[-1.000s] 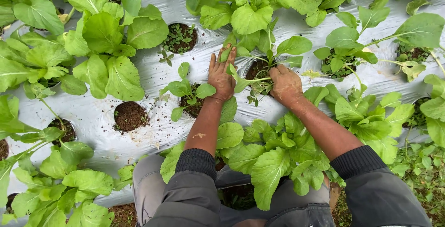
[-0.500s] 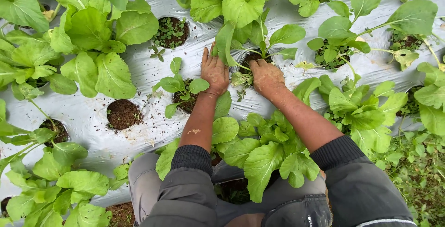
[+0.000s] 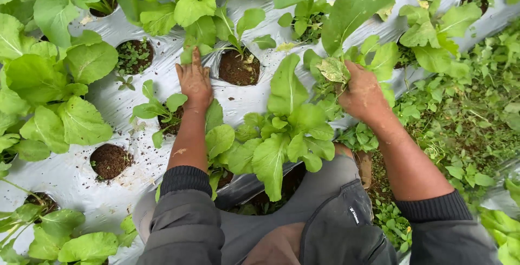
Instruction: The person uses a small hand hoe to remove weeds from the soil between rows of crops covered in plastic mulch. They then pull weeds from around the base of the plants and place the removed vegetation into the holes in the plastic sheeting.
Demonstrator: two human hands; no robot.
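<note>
My left hand (image 3: 194, 83) lies flat, fingers spread, on the silver plastic mulch (image 3: 97, 129), just left of a round soil hole (image 3: 238, 69) where a thin green plant still stands. My right hand (image 3: 364, 93) is raised to the right of that hole. It is closed around a bunch of pulled green plants (image 3: 331, 73), one leaf yellowed, with leaves sticking up above the fist. A leafy green plant (image 3: 287, 132) grows between my forearms.
The mulch sheet has several planting holes: a bare soil hole (image 3: 110, 160), a hole with small weeds (image 3: 132, 55) and a small seedling (image 3: 158, 109). Big leafy greens (image 3: 49, 86) crowd the left. Weedy ground (image 3: 460, 135) lies at right. My grey-trousered knees (image 3: 325, 216) are below.
My right hand has left the soil hole and swung right, carrying a bunch of plants out of it. My left hand stays flat beside the hole. The view has shifted right.
</note>
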